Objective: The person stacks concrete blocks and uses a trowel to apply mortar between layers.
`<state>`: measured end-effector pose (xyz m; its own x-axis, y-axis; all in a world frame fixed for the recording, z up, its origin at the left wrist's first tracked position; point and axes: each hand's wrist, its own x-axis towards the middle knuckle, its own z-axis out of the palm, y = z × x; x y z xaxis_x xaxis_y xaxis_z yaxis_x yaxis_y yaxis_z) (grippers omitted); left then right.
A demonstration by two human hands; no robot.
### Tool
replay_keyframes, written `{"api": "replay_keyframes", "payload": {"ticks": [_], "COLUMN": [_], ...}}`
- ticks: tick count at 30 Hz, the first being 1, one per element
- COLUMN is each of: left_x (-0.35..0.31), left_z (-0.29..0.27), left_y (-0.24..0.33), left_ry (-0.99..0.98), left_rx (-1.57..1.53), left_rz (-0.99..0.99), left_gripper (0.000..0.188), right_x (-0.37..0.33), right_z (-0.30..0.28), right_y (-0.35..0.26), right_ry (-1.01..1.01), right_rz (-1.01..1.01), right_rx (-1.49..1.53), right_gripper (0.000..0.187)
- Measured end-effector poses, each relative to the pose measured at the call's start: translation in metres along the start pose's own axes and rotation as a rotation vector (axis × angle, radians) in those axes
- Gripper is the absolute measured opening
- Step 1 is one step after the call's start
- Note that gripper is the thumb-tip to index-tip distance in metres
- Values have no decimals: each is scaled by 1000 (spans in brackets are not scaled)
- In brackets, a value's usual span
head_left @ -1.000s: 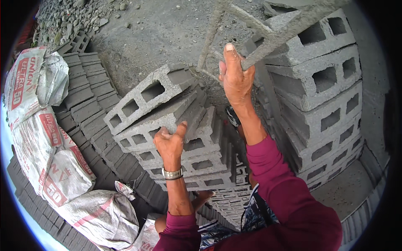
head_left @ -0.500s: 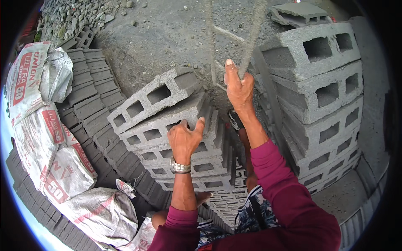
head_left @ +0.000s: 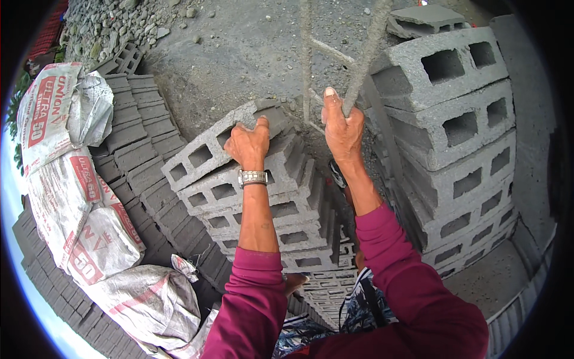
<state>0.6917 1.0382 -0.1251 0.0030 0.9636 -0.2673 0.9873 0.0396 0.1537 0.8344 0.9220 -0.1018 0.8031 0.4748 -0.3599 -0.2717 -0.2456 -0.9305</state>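
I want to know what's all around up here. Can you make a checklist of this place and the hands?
Surface: grey sandy ground far below.
Job's things: tilted hollow concrete block atop a stack; steel bar.
Clutter: cement sacks, loose stones.
Grippers: left hand grips the block's edge; right hand clasps the bar.
Cables: nothing seen.
Surroundings: second block stack to the right, flat paving blocks to the left.

Under the left hand (head_left: 248, 143) the hollow block (head_left: 206, 152) is rough, matt grey concrete. The right hand (head_left: 342, 128) grips a dull, gritty metal bar (head_left: 365, 57). Left of both, the sacks (head_left: 66, 179) look woven plastic.
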Motion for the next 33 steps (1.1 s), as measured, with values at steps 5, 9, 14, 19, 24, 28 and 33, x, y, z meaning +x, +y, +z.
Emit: {"api": "replay_keyframes", "payload": {"ticks": [5,9,14,19,24,28,33], "left_x": [0,-2,-23,-25,-25,-28,-32], "left_z": [11,4,10,18,-3,-33,-60], "left_y": [-12,0,-20,-27,-19,-30,-31], "left_ry": [123,28,102,217,59,-44,-53], "left_rx": [-68,-38,-158,-30,-233,-505,-504], "left_rz": [40,-11,76,125,41,-24,5], "left_gripper": [55,56,55,59,59,56,56], "right_x": [-6,-2,-16,-23,0,44,64], "right_z": [-10,-20,-20,-17,-10,-3,39], "right_y": [17,32,27,32,-1,-24,-40], "right_ry": [-26,1,8,-28,5,37,66], "right_rz": [-42,44,46,136,66,-224,-112], "right_rx": [-25,-186,-72,-90,-6,30,335], "right_gripper": [50,48,48,47,48,46,50]}}
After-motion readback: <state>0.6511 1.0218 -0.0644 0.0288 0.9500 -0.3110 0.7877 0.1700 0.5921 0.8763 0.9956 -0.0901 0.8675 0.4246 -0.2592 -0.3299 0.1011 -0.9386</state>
